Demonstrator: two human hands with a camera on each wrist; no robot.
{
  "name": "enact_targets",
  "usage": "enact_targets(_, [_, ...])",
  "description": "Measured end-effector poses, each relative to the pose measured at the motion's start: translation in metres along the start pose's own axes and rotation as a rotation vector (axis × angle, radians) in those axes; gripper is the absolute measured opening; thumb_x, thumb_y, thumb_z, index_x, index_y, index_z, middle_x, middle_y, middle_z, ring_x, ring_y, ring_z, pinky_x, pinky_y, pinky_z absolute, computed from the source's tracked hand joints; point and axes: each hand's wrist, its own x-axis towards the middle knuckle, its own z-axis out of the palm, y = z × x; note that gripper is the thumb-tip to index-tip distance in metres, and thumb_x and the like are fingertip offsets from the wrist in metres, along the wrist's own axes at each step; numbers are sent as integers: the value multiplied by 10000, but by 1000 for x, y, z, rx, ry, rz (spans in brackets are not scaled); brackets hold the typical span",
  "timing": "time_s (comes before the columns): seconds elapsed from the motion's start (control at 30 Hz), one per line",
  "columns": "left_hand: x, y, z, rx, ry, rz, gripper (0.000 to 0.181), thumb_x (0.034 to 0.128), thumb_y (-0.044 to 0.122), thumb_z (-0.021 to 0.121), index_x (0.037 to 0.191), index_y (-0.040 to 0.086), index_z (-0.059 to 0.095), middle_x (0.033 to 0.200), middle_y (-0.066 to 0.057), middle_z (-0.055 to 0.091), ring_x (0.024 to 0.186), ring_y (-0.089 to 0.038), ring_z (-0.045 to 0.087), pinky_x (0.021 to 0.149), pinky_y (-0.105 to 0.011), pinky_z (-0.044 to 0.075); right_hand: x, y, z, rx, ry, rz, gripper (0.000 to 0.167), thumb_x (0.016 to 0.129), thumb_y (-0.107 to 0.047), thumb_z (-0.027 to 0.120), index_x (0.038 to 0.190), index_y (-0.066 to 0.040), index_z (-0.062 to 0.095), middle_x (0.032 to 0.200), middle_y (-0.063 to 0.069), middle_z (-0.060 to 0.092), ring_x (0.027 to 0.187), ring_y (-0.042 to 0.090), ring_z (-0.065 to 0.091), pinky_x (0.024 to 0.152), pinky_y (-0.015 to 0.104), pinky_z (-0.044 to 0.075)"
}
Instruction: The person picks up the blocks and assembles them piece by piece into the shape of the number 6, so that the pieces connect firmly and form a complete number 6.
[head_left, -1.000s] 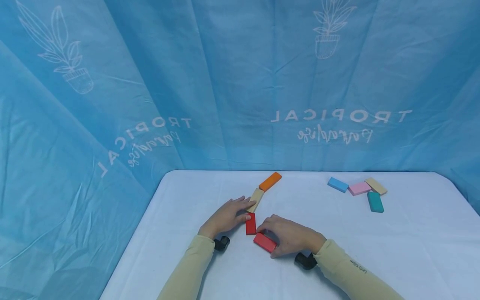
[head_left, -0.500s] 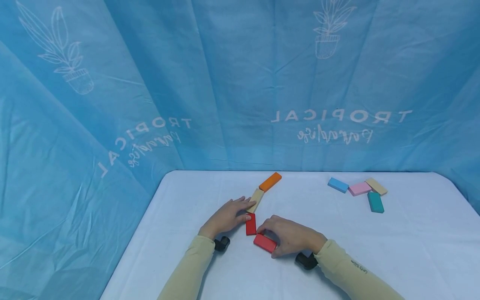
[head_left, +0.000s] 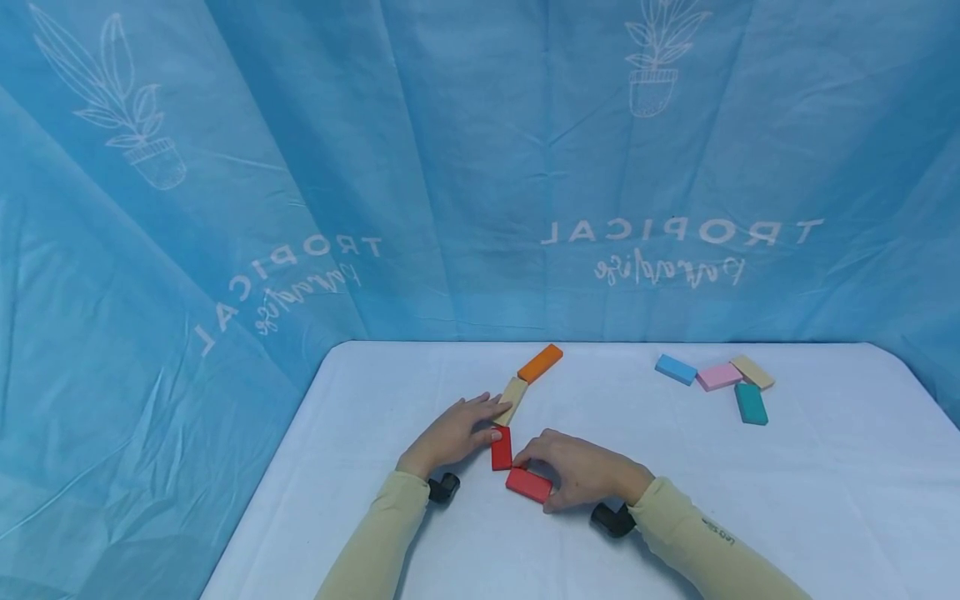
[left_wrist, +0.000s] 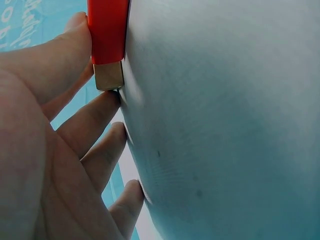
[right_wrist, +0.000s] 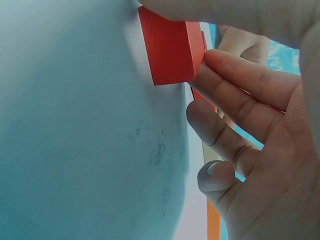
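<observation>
On the white table, a row of flat rectangular blocks runs from an orange block [head_left: 541, 363] through a beige block [head_left: 514, 396] to a red block [head_left: 501, 452], with a lighter red block [head_left: 528, 485] at its near end. My left hand [head_left: 452, 435] lies beside the row, thumb touching the first red block [left_wrist: 107, 32], other fingers extended at the beige one. Thumb and fingers of my right hand [head_left: 581, 468] grip the lighter red block [right_wrist: 170, 52] at its edges. Its far corner is close to the other red block; contact cannot be told.
At the back right lie a blue block [head_left: 677, 370], a pink block [head_left: 719, 377], another beige block [head_left: 752, 372] and a green block [head_left: 751, 404]. A blue printed curtain [head_left: 480, 183] hangs behind and left of the white table [head_left: 645, 417].
The lighter red block has turned very slightly and shifted a touch left in my right hand. My left hand and the other blocks stay where they were.
</observation>
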Motion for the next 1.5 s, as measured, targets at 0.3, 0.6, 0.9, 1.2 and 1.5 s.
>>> enact_targets(0.3, [-1, -1, 1, -12, 2, 2, 584, 976, 319, 661, 1524, 283, 462, 1566, -72, 425, 1469, -273, 335, 1187, -538, 273, 0, 0, -1, 22, -13, 28, 581, 785, -277, 852, 1322, -236, 636, 1207, -117, 593, 1068, 55, 530, 944, 305, 520])
enact_targets(0.6, [-1, 0, 1, -14, 6, -1, 579, 980, 323, 655, 1524, 284, 462, 1564, -73, 429, 1471, -272, 334, 1197, -528, 254, -7, 4, -2, 49, -2, 49, 587, 783, -315, 857, 1322, -236, 639, 1195, -141, 602, 1095, 48, 538, 967, 323, 515])
enact_targets(0.9, [-1, 1, 1, -12, 4, -1, 574, 983, 320, 653, 1523, 274, 465, 1564, -74, 430, 1472, -273, 331, 1202, -522, 248, -20, 10, -9, 84, 44, 53, 584, 809, -328, 837, 1344, -217, 628, 1235, -146, 606, 1170, 106, 540, 1010, 405, 504])
enact_targets(1.2, [0, -2, 1, -4, 8, 9, 576, 984, 322, 652, 1526, 276, 460, 1564, -66, 430, 1473, -268, 329, 1203, -507, 254, -45, 25, -21, 140, 155, 113, 571, 816, -322, 840, 1332, -201, 629, 1258, -112, 585, 1142, 156, 532, 962, 436, 531])
enact_targets(1.5, [0, -3, 1, -7, 7, 24, 578, 986, 319, 649, 1529, 272, 456, 1560, -62, 436, 1474, -264, 329, 1208, -494, 247, -83, 49, -37, 134, 301, 131, 562, 831, -293, 836, 1337, -185, 617, 1253, -80, 609, 1107, 219, 550, 916, 476, 538])
